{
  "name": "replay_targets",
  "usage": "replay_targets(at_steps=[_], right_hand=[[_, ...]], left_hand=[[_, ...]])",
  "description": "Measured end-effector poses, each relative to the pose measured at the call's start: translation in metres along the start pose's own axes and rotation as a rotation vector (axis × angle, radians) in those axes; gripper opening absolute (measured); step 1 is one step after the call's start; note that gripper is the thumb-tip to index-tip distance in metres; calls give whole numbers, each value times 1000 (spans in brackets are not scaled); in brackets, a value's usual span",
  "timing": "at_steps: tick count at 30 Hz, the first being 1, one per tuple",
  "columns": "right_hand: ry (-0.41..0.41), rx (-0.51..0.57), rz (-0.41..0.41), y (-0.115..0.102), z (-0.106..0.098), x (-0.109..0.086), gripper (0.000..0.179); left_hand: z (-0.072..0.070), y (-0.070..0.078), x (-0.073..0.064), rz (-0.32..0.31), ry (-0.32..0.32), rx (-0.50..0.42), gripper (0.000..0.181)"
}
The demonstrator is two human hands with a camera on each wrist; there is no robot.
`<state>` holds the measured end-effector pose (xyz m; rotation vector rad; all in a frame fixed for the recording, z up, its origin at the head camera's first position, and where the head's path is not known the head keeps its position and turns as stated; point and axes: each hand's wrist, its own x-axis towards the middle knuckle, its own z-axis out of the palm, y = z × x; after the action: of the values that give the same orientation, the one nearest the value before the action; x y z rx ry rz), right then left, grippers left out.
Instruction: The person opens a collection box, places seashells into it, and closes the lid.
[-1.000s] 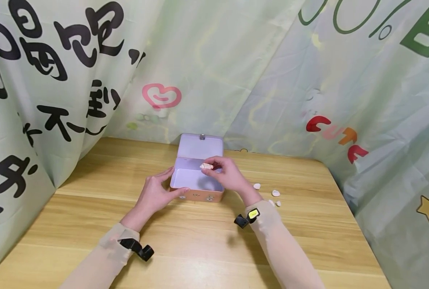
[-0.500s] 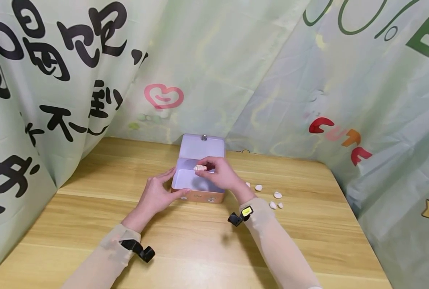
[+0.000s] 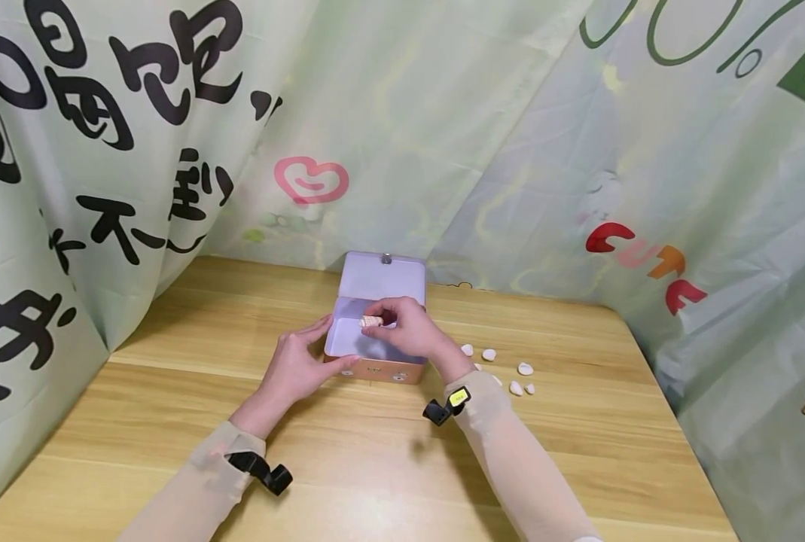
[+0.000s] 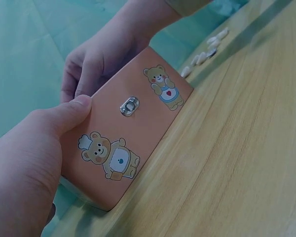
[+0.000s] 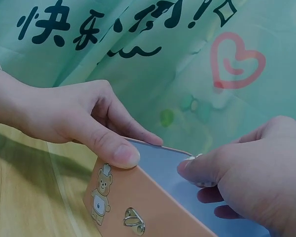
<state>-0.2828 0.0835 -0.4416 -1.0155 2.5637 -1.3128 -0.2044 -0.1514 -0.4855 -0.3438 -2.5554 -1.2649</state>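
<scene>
A hinged tin box (image 3: 375, 369), orange outside with bear pictures and pale lilac inside, stands on the table with its lid (image 3: 383, 278) raised at the back. My left hand (image 3: 292, 370) grips its left end, the thumb (image 4: 76, 112) over the front rim and the fingers along the side. Over the box's opening, my right hand (image 3: 407, 328) pinches a small whitish-pink seashell (image 3: 371, 321) between thumb and fingers. In the right wrist view the thumb mostly hides that shell. The part of the box floor beneath the right hand is out of sight.
Several small white shells (image 3: 525, 369) lie on the wooden table (image 3: 375, 467) right of the box, some partly behind the right wrist. A printed curtain (image 3: 402, 150) hangs behind the table and along both sides. A metal clasp (image 4: 129, 106) juts from the box front.
My right hand has moved a little left and lower over the box with the seashell in its fingers. My left hand keeps its grip on the box. The head view has shifted slightly.
</scene>
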Motion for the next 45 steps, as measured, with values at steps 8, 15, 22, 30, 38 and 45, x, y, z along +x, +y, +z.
replay_targets(at_steps=[8, 15, 22, 30, 38, 45], right_hand=[[-19, -9, -3, 1, -2, -2, 20], [-50, -38, -17, 3, -2, -2, 18], [-70, -34, 2, 1, -3, -4, 19], [-75, -19, 17, 2, -4, -5, 24], [-11, 49, -14, -4, -12, -11, 23], [30, 104, -16, -11, -29, -23, 25]], left_hand=[[2, 1, 1, 23, 9, 5, 88], [2, 3, 1, 28, 10, 7, 89], [3, 4, 0, 28, 13, 1, 92], [4, 1, 0, 34, 11, -9, 95], [4, 2, -1, 4, 8, -14, 92], [2, 0, -2, -10, 0, -10, 94]])
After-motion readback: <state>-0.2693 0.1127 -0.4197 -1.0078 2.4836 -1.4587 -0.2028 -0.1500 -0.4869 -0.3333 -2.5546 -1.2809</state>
